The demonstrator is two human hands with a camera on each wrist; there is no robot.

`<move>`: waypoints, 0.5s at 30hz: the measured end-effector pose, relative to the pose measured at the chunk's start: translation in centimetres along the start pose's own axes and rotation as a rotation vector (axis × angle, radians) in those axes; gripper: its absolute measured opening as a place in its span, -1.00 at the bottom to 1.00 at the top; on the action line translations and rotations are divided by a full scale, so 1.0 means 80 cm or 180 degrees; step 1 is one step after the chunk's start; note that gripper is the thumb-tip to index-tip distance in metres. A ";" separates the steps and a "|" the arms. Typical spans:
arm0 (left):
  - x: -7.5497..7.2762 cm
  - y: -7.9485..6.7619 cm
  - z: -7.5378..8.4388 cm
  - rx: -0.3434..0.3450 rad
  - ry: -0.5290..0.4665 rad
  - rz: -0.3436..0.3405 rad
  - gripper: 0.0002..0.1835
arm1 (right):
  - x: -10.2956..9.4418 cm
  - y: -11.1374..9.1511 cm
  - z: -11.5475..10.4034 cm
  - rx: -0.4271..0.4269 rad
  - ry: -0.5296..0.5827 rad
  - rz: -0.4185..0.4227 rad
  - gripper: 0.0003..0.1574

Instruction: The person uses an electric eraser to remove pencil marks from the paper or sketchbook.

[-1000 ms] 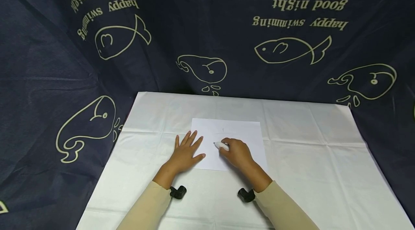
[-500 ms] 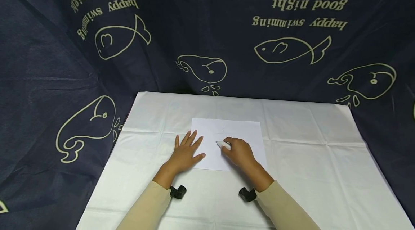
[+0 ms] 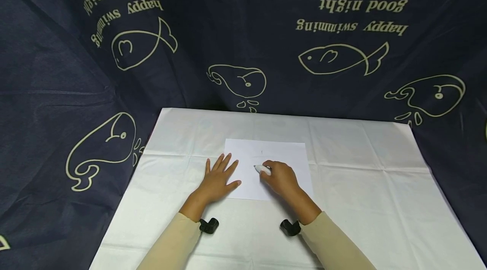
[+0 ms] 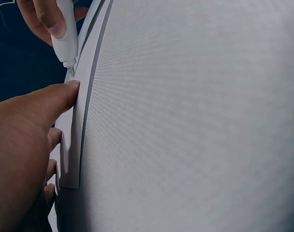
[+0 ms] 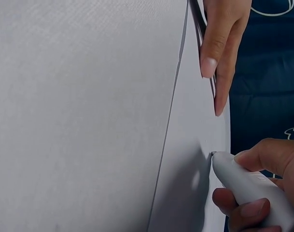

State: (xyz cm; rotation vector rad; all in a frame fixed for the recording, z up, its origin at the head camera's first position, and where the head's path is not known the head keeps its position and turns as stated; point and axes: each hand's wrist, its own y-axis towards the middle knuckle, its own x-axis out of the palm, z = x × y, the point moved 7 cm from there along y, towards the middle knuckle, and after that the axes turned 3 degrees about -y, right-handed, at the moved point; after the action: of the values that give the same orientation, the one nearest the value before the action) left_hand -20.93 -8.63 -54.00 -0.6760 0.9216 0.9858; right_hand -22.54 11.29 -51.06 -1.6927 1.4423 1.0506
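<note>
A white sheet of paper [image 3: 289,151] lies on the cloth-covered table, with a few faint marks near its upper middle. My left hand [image 3: 217,182] rests on the sheet's left edge, its fingers straight and spread. Over the middle of the paper, my right hand [image 3: 280,179] grips a thick white pen [image 3: 262,169] whose narrow tip points left. In the right wrist view the tip of the pen [image 5: 248,186] meets the paper beside its own shadow. The left wrist view has the pen [image 4: 65,38] beyond the left thumb [image 4: 60,99], pointing down at the sheet.
A white, creased cloth [image 3: 350,185] covers the table around the paper. Behind and to the left hangs a dark blue curtain [image 3: 236,20] with fish and whale drawings. Each wrist wears a small black camera, such as the left one [image 3: 209,225].
Over the last second my right hand has shifted slightly right and away with the pen, then hardly moved. The left hand has kept its place on the paper.
</note>
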 end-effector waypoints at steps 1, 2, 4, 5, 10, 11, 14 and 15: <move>0.000 0.000 0.000 -0.0001 0.0000 -0.0001 -0.24 | 0.001 0.000 -0.001 -0.0018 -0.0012 0.0003 -0.67; 0.001 0.000 0.000 -0.0003 -0.0005 -0.0002 -0.24 | 0.001 0.000 -0.002 -0.0029 -0.0018 0.0010 -0.66; 0.001 0.000 0.000 -0.0005 -0.0006 0.0001 -0.24 | 0.002 0.000 -0.003 -0.0045 -0.0034 0.0030 -0.67; 0.001 0.000 0.000 -0.0003 -0.0009 0.0003 -0.24 | 0.001 -0.001 -0.002 -0.0045 -0.0043 0.0048 -0.67; 0.001 0.000 0.000 0.0004 -0.0017 0.0010 -0.24 | -0.004 -0.002 0.004 0.0028 -0.0015 0.0113 -0.68; 0.001 0.000 0.000 0.0003 -0.0011 0.0004 -0.24 | -0.007 -0.002 0.006 0.0046 0.0003 0.0127 -0.68; 0.001 0.000 0.000 0.0000 -0.0014 -0.0004 -0.24 | -0.013 -0.004 0.012 0.0093 0.0086 0.0155 -0.67; 0.001 0.000 0.000 -0.0003 -0.0011 -0.0009 -0.24 | -0.016 -0.005 0.015 0.0110 0.0108 0.0173 -0.67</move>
State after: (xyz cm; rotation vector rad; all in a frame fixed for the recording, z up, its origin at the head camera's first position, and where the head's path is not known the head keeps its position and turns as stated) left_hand -20.94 -8.62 -54.07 -0.6760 0.9169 0.9847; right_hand -22.43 12.94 -50.48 -1.6629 1.5273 1.0247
